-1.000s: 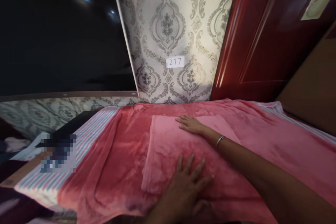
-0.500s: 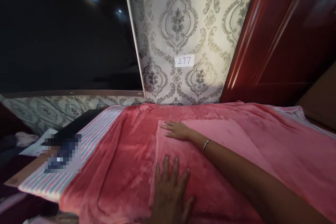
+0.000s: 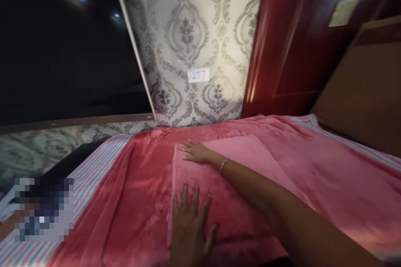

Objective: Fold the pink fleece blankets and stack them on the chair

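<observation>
A folded pink fleece cloth (image 3: 244, 154) lies on a larger red-pink blanket (image 3: 131, 200) spread over a bed. My left hand (image 3: 189, 225) rests flat on the near left part of the folded cloth, fingers spread and empty. My right hand (image 3: 196, 152) lies flat at the cloth's far left corner, fingers stretched out, with a thin bracelet (image 3: 223, 164) on the wrist. Both palms press down on the fabric.
A striped sheet (image 3: 94, 162) shows under the blanket at the left. A patterned wall with a "277" label (image 3: 198, 76) stands behind the bed, a dark screen (image 3: 62, 50) at the left, a red wooden door (image 3: 291, 50) and a brown board (image 3: 360, 91) at the right.
Both hands have slid leftward across the folded cloth to its left edge. The camera has swung, so the scene sits a little differently.
</observation>
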A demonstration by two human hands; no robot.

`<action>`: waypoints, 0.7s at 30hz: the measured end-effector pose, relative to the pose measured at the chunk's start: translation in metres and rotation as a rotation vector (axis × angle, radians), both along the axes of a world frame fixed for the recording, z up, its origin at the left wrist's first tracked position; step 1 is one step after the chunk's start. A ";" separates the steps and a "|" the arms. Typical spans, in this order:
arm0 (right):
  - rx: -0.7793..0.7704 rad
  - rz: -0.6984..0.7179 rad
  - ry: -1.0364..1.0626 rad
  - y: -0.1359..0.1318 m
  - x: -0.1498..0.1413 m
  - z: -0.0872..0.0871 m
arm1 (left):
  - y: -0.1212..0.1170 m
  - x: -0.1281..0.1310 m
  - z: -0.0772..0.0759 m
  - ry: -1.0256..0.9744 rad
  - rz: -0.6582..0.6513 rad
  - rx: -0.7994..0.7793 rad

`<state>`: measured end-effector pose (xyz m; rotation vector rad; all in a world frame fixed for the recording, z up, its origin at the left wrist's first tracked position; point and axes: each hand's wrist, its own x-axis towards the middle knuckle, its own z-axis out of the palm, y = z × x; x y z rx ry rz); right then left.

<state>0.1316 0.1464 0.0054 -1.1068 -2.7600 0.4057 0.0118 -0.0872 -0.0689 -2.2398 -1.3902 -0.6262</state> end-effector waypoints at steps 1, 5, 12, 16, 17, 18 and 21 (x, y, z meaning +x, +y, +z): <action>0.024 -0.032 -0.006 -0.007 0.003 0.007 | 0.002 0.000 0.002 0.002 0.005 -0.001; 0.117 -0.077 0.066 -0.055 0.040 0.025 | 0.008 0.001 0.007 -0.014 -0.003 -0.012; 0.133 -0.269 0.112 -0.178 0.172 0.003 | 0.016 -0.009 0.021 0.026 -0.031 -0.105; 0.177 -0.433 0.116 -0.216 0.217 -0.028 | 0.031 0.019 0.061 0.083 -0.161 -0.264; 0.201 -0.448 0.128 -0.221 0.221 -0.035 | 0.037 0.035 0.073 0.103 -0.230 -0.332; 0.228 -0.455 0.142 -0.223 0.223 -0.042 | 0.045 0.053 0.085 0.125 -0.303 -0.406; 0.328 -0.463 0.176 -0.225 0.221 -0.059 | 0.079 0.114 0.109 0.199 -0.463 -0.583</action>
